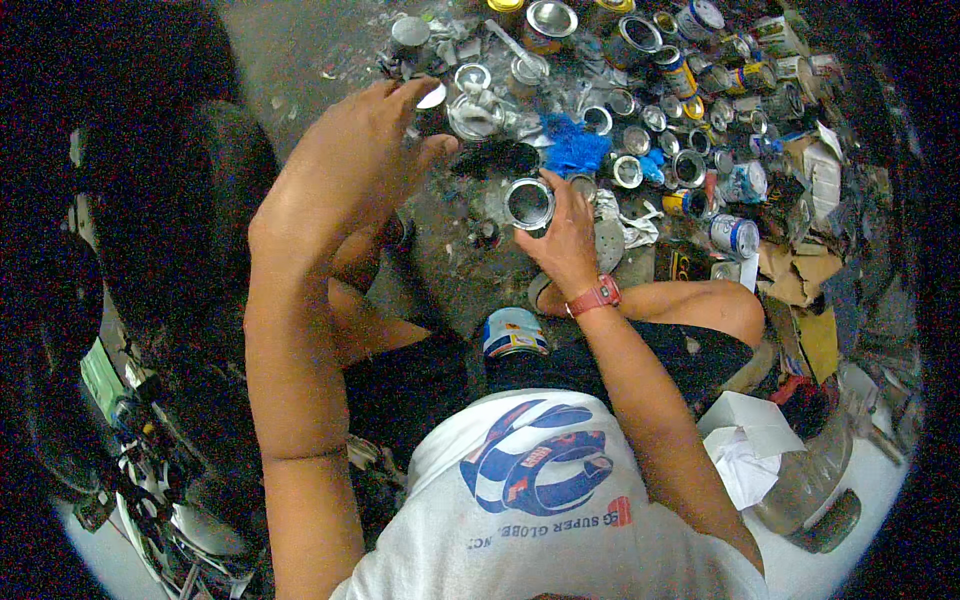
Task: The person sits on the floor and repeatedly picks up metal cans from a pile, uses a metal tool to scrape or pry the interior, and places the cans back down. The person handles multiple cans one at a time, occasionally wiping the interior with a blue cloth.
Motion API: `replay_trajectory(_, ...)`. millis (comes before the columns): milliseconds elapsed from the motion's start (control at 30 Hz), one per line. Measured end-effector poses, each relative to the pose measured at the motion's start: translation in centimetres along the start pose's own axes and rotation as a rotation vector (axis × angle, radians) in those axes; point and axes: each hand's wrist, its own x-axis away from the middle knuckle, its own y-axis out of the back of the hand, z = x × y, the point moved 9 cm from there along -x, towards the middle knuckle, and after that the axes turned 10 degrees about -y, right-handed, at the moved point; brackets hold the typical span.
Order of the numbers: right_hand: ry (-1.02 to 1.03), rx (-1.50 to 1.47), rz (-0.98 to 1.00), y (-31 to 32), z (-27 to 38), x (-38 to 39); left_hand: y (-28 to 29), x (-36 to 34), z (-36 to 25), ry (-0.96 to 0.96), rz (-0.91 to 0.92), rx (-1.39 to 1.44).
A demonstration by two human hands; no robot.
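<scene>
In the middle, my right hand [570, 235] is closed round the side of an open metal can [529, 204] with a bright rim and a dark inside. My left hand [350, 150] is raised on the left, bent at the wrist, with a gap between thumb and forefinger; its other fingers are partly hidden. A round white disc [432, 97] shows beside its fingertips; I cannot tell whether they touch it. Between my folded legs stands a light blue can [515, 332] with a printed label. A bunched blue cloth-like clump [575, 146] lies just beyond the right hand.
Several open paint cans [640, 35] and tins crowd the floor far and right. A stained metal tin [476, 117] sits beyond the left hand. Torn cardboard [800, 270] lies on the right, near an open white box [748, 425]. Dark bulky shapes fill the left.
</scene>
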Motion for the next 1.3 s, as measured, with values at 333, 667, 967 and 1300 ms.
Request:
replay_trajectory(333, -0.111, 0.367, 0.272, -12.7, -9.0, -2.4, 1.0, 1.6, 2.8, 0.070, -0.049, -0.068)
replay_trajectory(667, -0.029, 0.292, 0.090, -10.7, -8.6, -4.0, 0.7, 2.8, 4.7, 0.110, -0.028, -0.105)
replay_trajectory(967, -0.093, 0.473, 0.304, -11.4, -8.2, -5.4, -0.2, 1.9, 4.0, 0.051, -0.048, -0.111)
replay_trajectory(1300, -0.387, -0.138, 0.139, -10.2, -14.5, -0.4, -1.6, 1.2, 2.7, -0.036, -0.043, -0.077)
